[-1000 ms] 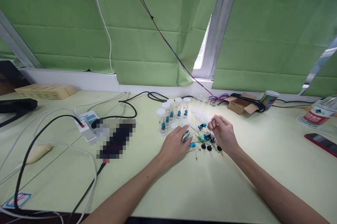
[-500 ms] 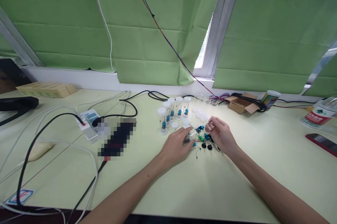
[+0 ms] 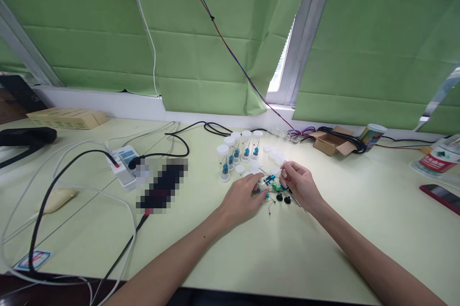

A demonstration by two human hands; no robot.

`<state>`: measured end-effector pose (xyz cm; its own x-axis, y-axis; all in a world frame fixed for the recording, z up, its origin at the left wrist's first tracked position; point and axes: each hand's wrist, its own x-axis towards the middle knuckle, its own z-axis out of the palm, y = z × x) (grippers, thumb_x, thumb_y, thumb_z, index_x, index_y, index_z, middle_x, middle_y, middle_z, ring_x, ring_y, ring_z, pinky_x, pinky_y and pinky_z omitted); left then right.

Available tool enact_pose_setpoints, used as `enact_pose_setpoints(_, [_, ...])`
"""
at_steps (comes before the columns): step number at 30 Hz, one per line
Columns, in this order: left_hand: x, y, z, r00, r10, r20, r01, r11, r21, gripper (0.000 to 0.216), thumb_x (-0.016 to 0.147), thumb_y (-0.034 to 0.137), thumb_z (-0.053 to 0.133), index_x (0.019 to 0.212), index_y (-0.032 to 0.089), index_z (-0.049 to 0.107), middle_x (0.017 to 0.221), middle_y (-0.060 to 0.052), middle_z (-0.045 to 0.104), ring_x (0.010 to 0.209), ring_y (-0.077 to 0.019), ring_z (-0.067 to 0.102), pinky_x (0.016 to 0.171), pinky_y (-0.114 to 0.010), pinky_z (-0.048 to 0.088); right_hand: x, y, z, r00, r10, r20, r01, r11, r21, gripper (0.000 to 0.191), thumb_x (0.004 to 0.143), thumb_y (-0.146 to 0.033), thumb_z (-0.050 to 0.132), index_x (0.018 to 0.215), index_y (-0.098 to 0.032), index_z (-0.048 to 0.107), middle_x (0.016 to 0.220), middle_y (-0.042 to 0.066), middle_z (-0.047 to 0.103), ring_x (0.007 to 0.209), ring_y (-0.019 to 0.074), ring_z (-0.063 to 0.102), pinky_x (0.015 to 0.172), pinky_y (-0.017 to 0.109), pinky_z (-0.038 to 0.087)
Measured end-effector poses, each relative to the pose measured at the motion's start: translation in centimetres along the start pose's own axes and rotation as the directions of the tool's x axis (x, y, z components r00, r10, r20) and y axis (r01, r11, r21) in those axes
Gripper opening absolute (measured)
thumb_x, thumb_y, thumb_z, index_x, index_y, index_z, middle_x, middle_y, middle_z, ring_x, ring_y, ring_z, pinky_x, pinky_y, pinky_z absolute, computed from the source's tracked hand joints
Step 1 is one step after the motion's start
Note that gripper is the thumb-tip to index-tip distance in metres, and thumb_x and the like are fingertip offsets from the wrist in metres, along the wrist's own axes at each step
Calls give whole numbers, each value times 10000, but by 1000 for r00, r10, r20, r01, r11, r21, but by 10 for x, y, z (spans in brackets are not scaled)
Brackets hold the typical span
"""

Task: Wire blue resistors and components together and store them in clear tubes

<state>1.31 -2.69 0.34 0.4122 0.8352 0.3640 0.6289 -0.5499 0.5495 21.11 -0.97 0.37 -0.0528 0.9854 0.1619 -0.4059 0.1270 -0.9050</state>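
Note:
My left hand [image 3: 245, 195] rests on the pale green table [image 3: 309, 248], fingers curled around a small clear vial lying on its side. My right hand [image 3: 299, 184] is just to its right, fingers pinched on a thin wire lead of a small part. Between and below the hands lies a scatter of small blue and green components [image 3: 273, 184] with wire legs and black discs [image 3: 283, 198]. Behind them stand several clear vials with white caps [image 3: 237, 150], each holding a blue part. Loose white caps [image 3: 273, 153] lie beside them.
A white power strip [image 3: 124, 164] with black and white cables [image 3: 53, 186] sits at left beside a blurred dark object [image 3: 161, 186]. An open cardboard box [image 3: 328, 142], a cup [image 3: 373, 134], a labelled container [image 3: 437, 160] and a red phone [image 3: 441, 197] line the right. Green blinds hang behind.
My right hand has come down and left, closer to my left hand. The left hand stays on the lying vial. The view has shifted slightly.

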Motion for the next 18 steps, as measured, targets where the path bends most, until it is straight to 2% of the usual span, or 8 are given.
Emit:
enact_pose_setpoints(8, [0,0,2,1000,0,-10,0,1000,-2,325,888,363,535,1179,226,580,873,-21,642,713,-164,555,638,-275,405,-3,-2,5,999,20,47,-15,993,-117,276,785,-414,741,724,-171,623,636,-13,560,515,102,506,498,244,400])
enact_pose_setpoints(18, [0,-1,3,1000,7,-22,-8,1000,-24,308,883,362,546,1160,232,580,907,-23,653,718,-163,564,639,-277,415,-5,1,5,998,2,60,9,986,-168,265,794,-403,734,728,-171,626,627,-7,565,534,108,503,509,247,413])
